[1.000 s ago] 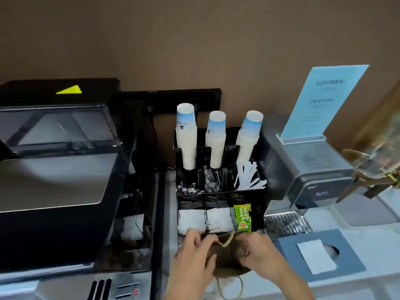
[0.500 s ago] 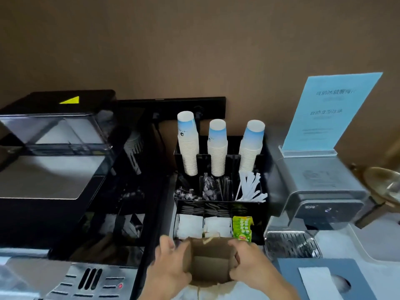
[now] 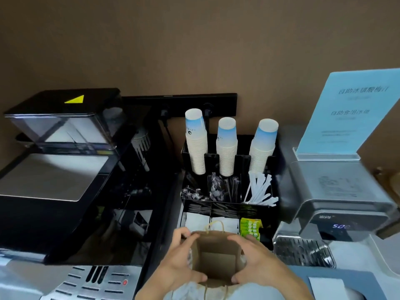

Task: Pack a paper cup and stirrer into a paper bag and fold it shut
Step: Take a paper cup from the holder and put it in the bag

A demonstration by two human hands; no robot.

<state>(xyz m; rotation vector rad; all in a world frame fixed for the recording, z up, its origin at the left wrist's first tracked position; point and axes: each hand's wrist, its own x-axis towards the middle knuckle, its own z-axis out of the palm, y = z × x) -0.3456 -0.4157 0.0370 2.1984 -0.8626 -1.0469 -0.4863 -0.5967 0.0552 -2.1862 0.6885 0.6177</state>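
Note:
A brown paper bag with twine handles stands open on the counter at the bottom centre, and I look straight down into it; nothing is inside. My left hand grips its left wall and my right hand grips its right wall, spreading the mouth. Behind the bag, a black organiser holds three upside-down stacks of white and blue paper cups. White wrapped stirrers fan out in its right compartment.
A large black coffee machine fills the left. A grey dispenser with a blue sign stands on the right, its drip grille beside the bag. Green tea sachets and white packets sit in the organiser's front row.
The bag went from pinched between my fingers to spread wide open and upright. Both hands moved onto its side walls, and my view drew closer and tilted down.

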